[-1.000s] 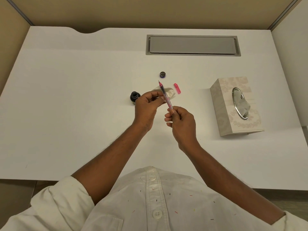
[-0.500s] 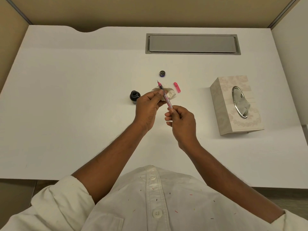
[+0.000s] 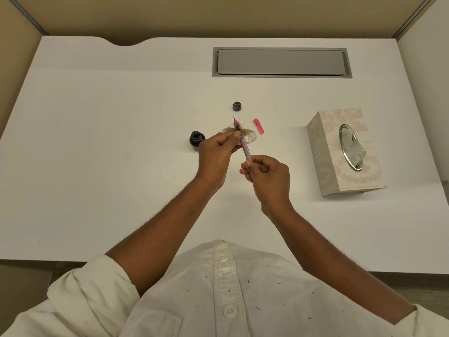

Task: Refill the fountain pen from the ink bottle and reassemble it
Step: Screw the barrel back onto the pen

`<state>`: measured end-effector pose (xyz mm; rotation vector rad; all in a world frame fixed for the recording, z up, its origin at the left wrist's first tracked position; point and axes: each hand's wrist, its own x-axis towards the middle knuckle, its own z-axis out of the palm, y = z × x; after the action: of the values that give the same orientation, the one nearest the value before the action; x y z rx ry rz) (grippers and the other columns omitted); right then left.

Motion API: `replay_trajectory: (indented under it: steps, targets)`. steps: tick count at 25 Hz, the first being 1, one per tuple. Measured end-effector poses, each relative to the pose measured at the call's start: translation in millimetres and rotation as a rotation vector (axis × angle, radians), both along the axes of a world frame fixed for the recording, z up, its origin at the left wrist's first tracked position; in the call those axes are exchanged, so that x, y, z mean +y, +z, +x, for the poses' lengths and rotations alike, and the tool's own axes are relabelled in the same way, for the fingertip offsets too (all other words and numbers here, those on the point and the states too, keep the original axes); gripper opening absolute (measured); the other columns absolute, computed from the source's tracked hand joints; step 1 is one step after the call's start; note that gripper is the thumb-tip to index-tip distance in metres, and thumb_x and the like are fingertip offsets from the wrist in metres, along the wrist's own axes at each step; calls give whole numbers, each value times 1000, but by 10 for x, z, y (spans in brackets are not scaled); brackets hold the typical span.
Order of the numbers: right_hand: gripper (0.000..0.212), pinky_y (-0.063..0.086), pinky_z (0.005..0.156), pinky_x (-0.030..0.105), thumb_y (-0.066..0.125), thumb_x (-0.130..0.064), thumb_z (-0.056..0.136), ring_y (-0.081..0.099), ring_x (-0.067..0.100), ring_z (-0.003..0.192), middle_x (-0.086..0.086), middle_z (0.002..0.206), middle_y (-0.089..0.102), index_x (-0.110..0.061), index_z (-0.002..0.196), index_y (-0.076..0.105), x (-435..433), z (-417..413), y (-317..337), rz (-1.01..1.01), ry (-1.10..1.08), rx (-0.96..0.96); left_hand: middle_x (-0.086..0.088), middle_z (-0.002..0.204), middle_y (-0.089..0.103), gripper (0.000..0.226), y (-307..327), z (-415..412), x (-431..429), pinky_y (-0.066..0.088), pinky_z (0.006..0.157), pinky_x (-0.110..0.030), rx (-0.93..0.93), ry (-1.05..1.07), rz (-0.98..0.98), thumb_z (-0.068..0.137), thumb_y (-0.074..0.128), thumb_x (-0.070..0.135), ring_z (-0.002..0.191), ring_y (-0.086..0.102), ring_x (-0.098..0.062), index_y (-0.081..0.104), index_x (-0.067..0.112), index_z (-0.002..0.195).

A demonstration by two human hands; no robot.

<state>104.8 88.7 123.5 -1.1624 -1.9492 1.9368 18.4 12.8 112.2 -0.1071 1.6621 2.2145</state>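
Head view: right hand [image 3: 269, 178] hides pen [image 3: 244, 147] end; wad [image 3: 250, 138] behind, perhaps tissue

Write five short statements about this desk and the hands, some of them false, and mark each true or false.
1. The left hand and right hand both hold the pen. True.
2. The ink bottle is capped. False: it stands open; its bottle cap lies apart, farther back on the desk.
3. The pink pen cap sits over the nib. False: it lies on the desk, right of the bare nib.
4. A tissue box stands right of the hands. True.
5. The nib points away from the person. True.
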Motion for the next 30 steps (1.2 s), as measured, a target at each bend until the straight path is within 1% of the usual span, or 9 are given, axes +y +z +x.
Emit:
replay_trajectory:
  steps: [4, 7, 10, 13, 17, 19, 20, 24, 30]
  targets:
    - [10, 58, 72, 25, 66, -8, 87, 71, 12, 70, 3, 77, 73, -9, 96, 69, 5, -5, 13, -10, -9, 11, 6, 79, 74, 15, 4, 15, 15, 54, 84, -31, 4, 11, 15, 89, 56, 1, 88, 66, -17, 69, 3, 95]
    - [11, 59, 72, 25, 67, -7, 86, 71, 12, 69, 4, 78, 73, -8, 96, 69, 7, -6, 13, -18, -17, 10, 3, 83, 74, 14, 4, 21, 21, 54, 85, -32, -16, 18, 31, 89, 56, 3, 93, 66, -21, 69, -1, 95]
    - [12, 59, 72, 26, 68, -7, 85, 72, 13, 70, 5, 79, 73, -7, 97, 69, 6, 9, 6, -36, -30, 2, 4, 84, 74, 15, 18, 25, 20, 54, 85, -30, -11, 18, 5, 90, 56, 3, 89, 67, -16, 69, 0, 95]
    - [10, 59, 71, 26, 69, -5, 84, 72, 15, 69, 6, 78, 72, -11, 92, 69, 9, 19, 16, -66, -47, 8, -5, 94, 71, 17, 27, 37, 16, 53, 89, -31, 5, 2, -25, 90, 56, 4, 90, 67, -15, 68, -2, 100]
    - [11, 59, 68, 24, 69, -4, 84, 71, 13, 66, 6, 76, 72, -14, 87, 68, 16, 32, 32, -84, -50, 19, -17, 107, 68, 22, -18, 35, 20, 51, 94, -37, 27, -29, -65, 92, 54, 9, 104, 65, -28, 66, -6, 99]
    - [12, 59, 69, 25, 68, -4, 84, 71, 15, 67, 7, 76, 71, -16, 85, 68, 14, 35, 38, -100, -59, 28, -18, 107, 68, 22, -42, 17, 7, 51, 95, -40, 23, 21, -67, 91, 55, 9, 105, 64, -31, 66, -7, 100]
    - [14, 59, 69, 26, 68, -3, 84, 71, 15, 68, 7, 75, 71, -17, 84, 68, 14, 35, 42, -109, -65, 33, -17, 106, 69, 21, -49, 8, -3, 51, 95, -40, 14, 56, -77, 90, 56, 7, 104, 64, -30, 67, -7, 102]
    - [13, 58, 67, 25, 68, -4, 85, 71, 15, 68, 7, 76, 71, -17, 84, 67, 21, 40, 26, -116, -87, 46, -4, 94, 71, 19, -65, 18, -28, 54, 90, -35, -37, 126, -156, 85, 62, 2, 92, 67, -17, 68, -2, 102]
    - [13, 59, 71, 30, 68, -7, 84, 72, 18, 72, 5, 74, 72, -19, 81, 67, 69, 15, -106, -13, -115, 9, -7, 91, 71, 14, -85, 30, -109, 55, 87, -31, -69, 192, -250, 81, 64, -3, 88, 68, -16, 70, 0, 93]
